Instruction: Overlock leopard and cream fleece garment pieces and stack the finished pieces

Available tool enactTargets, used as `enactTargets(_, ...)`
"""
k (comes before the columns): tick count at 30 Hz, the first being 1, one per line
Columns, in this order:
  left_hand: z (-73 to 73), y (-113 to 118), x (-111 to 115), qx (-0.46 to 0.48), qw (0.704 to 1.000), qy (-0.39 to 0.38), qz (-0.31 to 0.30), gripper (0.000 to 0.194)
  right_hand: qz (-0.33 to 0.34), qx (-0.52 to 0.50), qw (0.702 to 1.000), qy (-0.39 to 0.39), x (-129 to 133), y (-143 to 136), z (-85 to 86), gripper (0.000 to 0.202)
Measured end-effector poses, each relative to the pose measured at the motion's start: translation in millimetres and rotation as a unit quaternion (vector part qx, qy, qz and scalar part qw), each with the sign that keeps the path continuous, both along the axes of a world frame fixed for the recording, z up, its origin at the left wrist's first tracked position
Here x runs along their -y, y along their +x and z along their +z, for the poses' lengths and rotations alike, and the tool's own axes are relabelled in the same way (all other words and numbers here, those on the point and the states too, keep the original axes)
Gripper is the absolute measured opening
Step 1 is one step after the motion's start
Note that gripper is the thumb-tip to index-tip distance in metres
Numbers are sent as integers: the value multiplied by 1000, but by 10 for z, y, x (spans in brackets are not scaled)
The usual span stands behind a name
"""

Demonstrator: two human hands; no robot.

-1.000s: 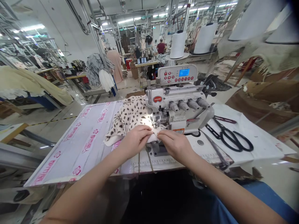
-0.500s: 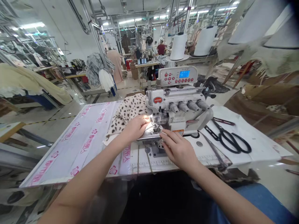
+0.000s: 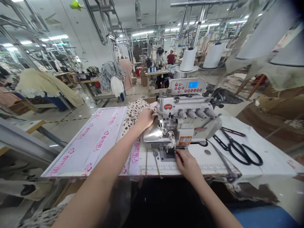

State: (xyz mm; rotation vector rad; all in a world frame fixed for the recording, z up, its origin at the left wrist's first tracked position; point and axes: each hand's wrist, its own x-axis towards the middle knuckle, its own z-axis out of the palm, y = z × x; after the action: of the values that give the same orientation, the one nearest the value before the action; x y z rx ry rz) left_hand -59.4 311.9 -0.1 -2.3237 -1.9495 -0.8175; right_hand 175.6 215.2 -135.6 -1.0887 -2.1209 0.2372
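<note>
A white overlock sewing machine [image 3: 187, 117] stands on the table [image 3: 99, 142]. A cream fabric piece with dark spots [image 3: 134, 112] lies bunched behind and to the left of the machine. My left hand [image 3: 146, 117] rests on that fabric beside the machine's shiny cover plate, fingers curled over the cloth. My right hand [image 3: 187, 163] lies near the table's front edge, its fingertips at a tuft of trimmed fabric scrap [image 3: 170, 145] hanging below the needle area. Whether the fingers pinch the scrap is unclear.
Large black scissors [image 3: 237, 148] lie on white cloth right of the machine. The table's left half carries plastic sheeting with pink print. Two white thread cones [image 3: 188, 59] stand behind the machine. Other workers sit at benches far back, amid racks with hanging garments.
The spotted fabric has passed back through the machine. My left hand followed it away to the back left. My right hand drew back toward the table's front edge.
</note>
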Motion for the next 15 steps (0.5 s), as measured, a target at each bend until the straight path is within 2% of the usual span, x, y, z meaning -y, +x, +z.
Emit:
enactTargets(3, 94, -132, 299, 16, 1000, -15, 15, 15, 29, -35, 999, 29, 14, 46, -18, 18)
enactTargets(5, 223, -295, 637, 119, 991, -59, -13, 12, 56, -71, 994, 54, 70, 51, 41, 23)
enactTargets(6, 309, -387, 834, 201, 975, -84, -38, 13, 69, -88, 992, 65, 115, 32, 110, 27)
enactTargets(8, 525, -557, 1251, 369, 918, -112, -97, 21, 95, -109, 986, 84, 227, -64, 340, 40)
enactTargets(9, 649, -620, 1459, 424, 892, -112, -108, 26, 109, -115, 983, 94, 283, -143, 492, 47)
enactTargets(13, 1151, -682, 2141, 547, 825, -52, -133, 31, 171, -129, 970, 111, 391, -612, 1107, 69)
enactTargets(15, 1342, -674, 2338, 579, 801, -8, -151, 29, 205, -123, 967, 92, 364, -890, 1263, 76)
